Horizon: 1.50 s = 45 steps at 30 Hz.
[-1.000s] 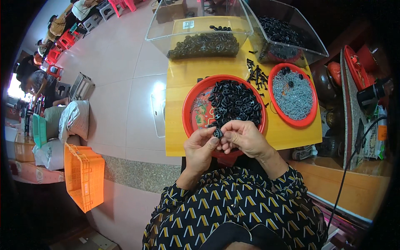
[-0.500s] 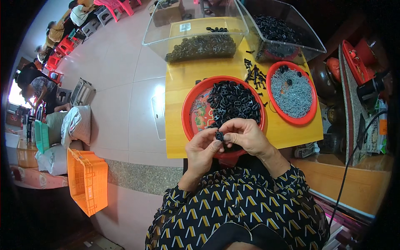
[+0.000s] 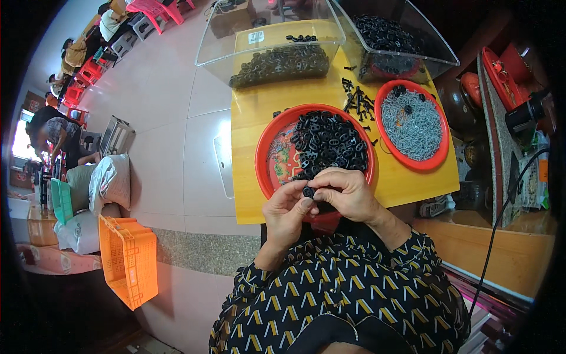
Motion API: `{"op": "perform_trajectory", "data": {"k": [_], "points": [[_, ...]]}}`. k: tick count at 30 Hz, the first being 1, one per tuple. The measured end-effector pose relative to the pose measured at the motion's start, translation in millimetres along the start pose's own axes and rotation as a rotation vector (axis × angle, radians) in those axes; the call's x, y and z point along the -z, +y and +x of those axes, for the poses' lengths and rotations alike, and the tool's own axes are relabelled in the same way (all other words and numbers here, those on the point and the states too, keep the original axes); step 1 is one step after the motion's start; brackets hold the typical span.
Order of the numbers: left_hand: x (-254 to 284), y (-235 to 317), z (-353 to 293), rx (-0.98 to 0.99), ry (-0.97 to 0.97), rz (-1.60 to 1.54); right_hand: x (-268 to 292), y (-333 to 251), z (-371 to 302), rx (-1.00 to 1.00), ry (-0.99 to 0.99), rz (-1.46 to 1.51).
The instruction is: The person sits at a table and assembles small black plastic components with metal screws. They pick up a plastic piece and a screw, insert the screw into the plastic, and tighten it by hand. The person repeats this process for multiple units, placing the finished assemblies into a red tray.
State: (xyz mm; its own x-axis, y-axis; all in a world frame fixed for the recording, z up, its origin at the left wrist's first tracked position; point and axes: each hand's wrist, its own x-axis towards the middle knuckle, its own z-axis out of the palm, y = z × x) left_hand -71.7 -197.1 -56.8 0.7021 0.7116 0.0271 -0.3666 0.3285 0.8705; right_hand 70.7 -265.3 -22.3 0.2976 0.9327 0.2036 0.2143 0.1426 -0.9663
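Observation:
Over the near rim of a red basin (image 3: 263, 127), my two hands meet around one small black oval plastic part (image 3: 308, 192). My left hand (image 3: 285, 213) pinches it between thumb and fingers. From the other side my right hand (image 3: 346, 193) has its thumb and fingertips closed at the same part; whether they also hold a smaller piece is hidden. Many similar black parts (image 3: 330, 141) are heaped in the basin. To its right, a red tray (image 3: 446, 141) is filled with silvery screws (image 3: 413, 127), with a few black pieces on top.
Loose black pegs (image 3: 359, 105) lie on the yellow table (image 3: 247, 171) between basin and tray. Two clear bins with black parts stand behind, one at left (image 3: 283, 50), another at right (image 3: 407, 59). An orange crate (image 3: 130, 259) is on the floor; other people sit far left.
The black part has turned slightly between my fingers, and my fingertips have shifted a little on it. The whole view has moved slightly.

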Motion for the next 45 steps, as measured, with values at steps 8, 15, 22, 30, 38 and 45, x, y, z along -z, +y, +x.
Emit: {"op": "perform_trajectory", "data": {"k": [8, 15, 22, 30, 38, 45], "points": [[-1, -2, -3, 0.008, 0.002, -0.091, -4, 0, -7, 0.022, 0.067, 0.053], [-2, -2, -1, -0.024, -0.036, -0.123, 0, 0, -5, 0.054, 0.017, 0.047], [-4, 1, 2, 0.030, -0.002, -0.159, -1, 10, -4, -0.188, -0.003, 0.391], [-3, 0, 2, 0.009, 0.023, -0.129, 7, 7, -5, -0.350, -0.008, 0.362], [-2, 3, -1, 0.025, 0.016, -0.060, 7, -2, -2, -0.359, -0.101, 0.361], [-2, 4, 1, 0.018, -0.002, 0.044, 9, -10, 1, -0.357, -0.104, 0.369]]}}
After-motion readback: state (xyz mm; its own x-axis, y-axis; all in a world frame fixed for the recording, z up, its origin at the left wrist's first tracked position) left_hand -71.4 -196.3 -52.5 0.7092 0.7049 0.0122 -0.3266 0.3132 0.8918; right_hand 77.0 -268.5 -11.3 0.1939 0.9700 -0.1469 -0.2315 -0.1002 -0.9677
